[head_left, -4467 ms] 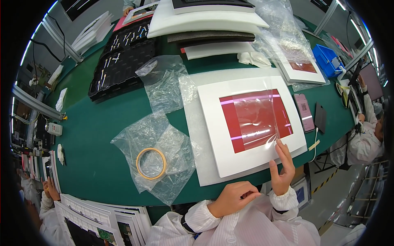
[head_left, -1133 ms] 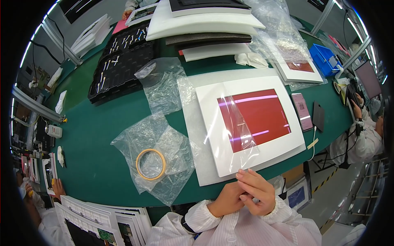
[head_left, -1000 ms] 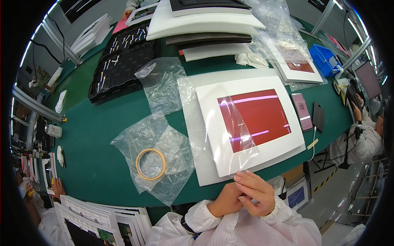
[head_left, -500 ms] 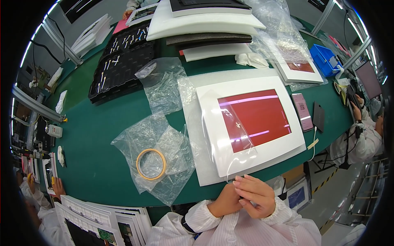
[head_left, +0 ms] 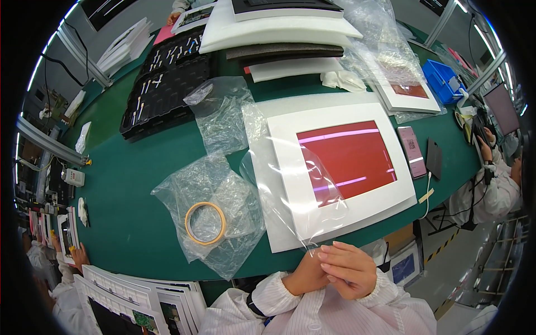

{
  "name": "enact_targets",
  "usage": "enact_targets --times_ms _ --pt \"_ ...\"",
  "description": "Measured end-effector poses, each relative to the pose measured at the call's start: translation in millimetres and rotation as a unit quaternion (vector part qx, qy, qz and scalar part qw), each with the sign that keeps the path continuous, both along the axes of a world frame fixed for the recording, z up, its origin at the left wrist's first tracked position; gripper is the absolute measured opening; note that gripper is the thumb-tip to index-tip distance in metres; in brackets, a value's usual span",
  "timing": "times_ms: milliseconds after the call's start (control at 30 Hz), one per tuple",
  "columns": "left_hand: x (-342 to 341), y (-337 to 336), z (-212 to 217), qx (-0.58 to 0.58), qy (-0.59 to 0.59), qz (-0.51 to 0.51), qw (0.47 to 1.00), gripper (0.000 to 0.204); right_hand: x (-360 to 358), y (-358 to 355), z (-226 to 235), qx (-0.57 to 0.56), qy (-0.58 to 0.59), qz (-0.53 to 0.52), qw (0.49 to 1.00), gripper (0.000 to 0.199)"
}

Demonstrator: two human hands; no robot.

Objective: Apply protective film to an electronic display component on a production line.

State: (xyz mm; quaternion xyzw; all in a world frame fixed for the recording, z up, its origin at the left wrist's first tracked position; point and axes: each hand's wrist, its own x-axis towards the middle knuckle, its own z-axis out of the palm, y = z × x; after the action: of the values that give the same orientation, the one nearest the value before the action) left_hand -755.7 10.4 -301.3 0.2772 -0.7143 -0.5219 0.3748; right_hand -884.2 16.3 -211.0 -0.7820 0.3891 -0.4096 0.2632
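Both hands — left hand (head_left: 306,274), right hand (head_left: 347,269) — pinch one corner of a thin, glossy clear film (head_left: 290,178), fingers closed; it drapes over the white-framed red panel (head_left: 341,167) on the green table (head_left: 128,184).

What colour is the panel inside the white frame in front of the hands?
Red, with pale reflection streaks; the panel shows best in the head view.

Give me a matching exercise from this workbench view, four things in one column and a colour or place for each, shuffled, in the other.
Things:
1. tape ring
2. small bin
3. parts tray
4. clear film

Descriptions:
A. black, far left of the table
B. pinched at its near edge by both hands
C. tan, lying on a crumpled plastic bag
D. blue, far right of the table

Pairs: 1-C, 2-D, 3-A, 4-B
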Motion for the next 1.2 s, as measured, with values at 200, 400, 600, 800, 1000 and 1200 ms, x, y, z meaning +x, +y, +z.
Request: enact_targets --times_ms 200,400,600,800,1000,1200 --pt "0 1 0 -0.012 -0.02 -0.004 1.0 0.019 -1 2 -2 -0.018 -0.015 0.002 1.0 0.027" --pt "-1 0 0 -0.007 0.015 0.002 1.0 0.018 0 4 -2 -0.021 -0.02 0.0 1.0 0.029" --pt "-2 -8 17 0.031 0.062 -0.002 0.998 0.018 -3 5 -4 -0.023 -0.023 -0.008 0.999 0.03" --pt "-1 -9 31 0.09 0.03 0.009 0.995 0.012 -15 -6 -5 -0.024 0.056 -0.141 0.988 0.037" --pt "-3 -8 30 0.1 0.059 0.019 0.993 0.012 -18 -27 -10 -0.025 0.167 -0.202 0.965 0.039" --pt "-3 -8 31 0.119 0.068 0.011 0.99 0.012 -22 -39 -3 -0.033 0.137 -0.223 0.965 0.024"
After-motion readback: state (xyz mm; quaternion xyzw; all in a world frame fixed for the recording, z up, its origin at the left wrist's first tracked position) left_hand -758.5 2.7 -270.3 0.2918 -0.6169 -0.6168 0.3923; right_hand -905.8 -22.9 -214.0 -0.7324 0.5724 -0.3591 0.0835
